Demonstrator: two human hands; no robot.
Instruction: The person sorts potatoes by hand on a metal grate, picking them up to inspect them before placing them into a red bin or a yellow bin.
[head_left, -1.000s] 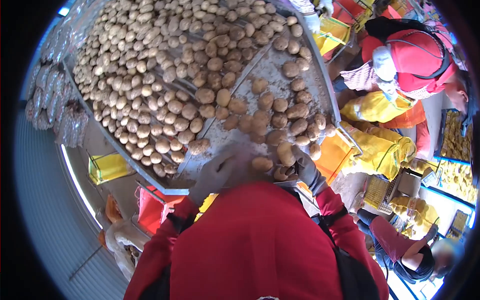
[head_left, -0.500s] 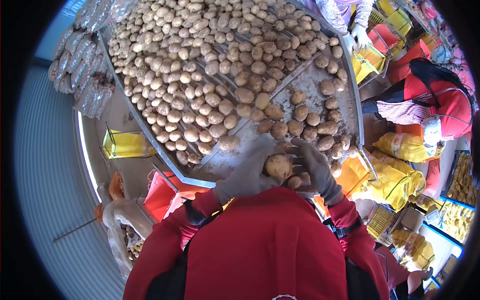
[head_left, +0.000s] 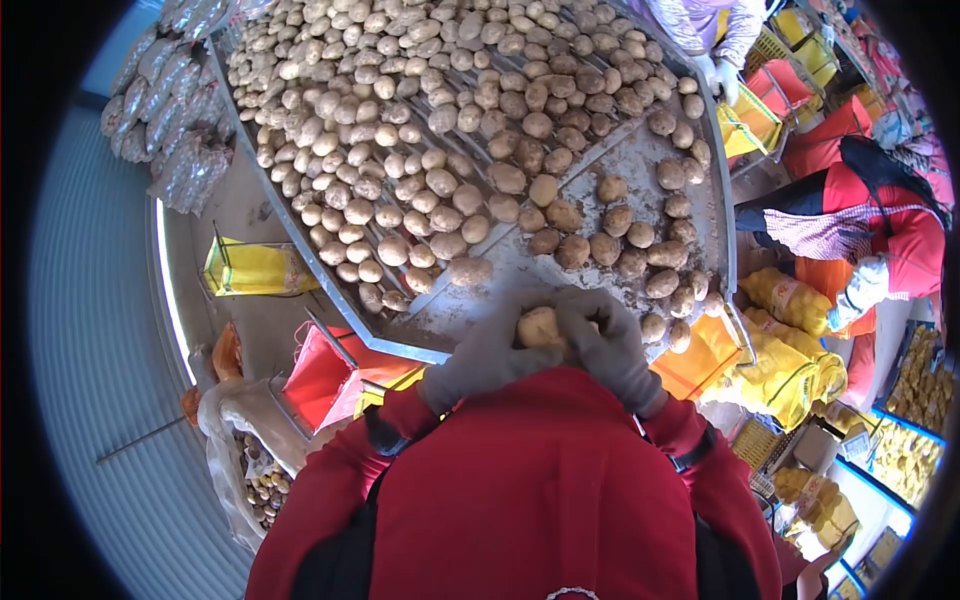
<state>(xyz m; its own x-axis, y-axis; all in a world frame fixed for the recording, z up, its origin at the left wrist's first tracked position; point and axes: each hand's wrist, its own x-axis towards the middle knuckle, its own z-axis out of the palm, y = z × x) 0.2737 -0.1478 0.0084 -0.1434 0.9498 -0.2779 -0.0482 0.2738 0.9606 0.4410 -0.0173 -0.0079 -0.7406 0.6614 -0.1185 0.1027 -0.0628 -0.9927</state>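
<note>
Between my two grey-gloved hands, close to my chest, is a large potato (head_left: 541,328). My left hand (head_left: 487,350) is closed around its left side. My right hand (head_left: 612,348) curls over its right side, and its fingers cover part of the potato. Just beyond my hands lies the metal sorting table (head_left: 500,262), with many loose potatoes (head_left: 440,182) heaped on its slatted left and far part. A smaller group of potatoes (head_left: 604,249) lies on the flat sheet at the right, nearest my right hand.
A red bag (head_left: 325,375) and a yellow bag (head_left: 255,268) hang on frames to the left. An orange bag (head_left: 695,362) is at the table's right corner, beside full yellow sacks (head_left: 785,375). Co-workers stand at the right, one with white gloves (head_left: 722,78) at the table's far edge.
My hands have closed in around the potato, which now shows less and sits slightly higher and further left. The right hand's fingers were more spread before. The whole view has shifted slightly.
</note>
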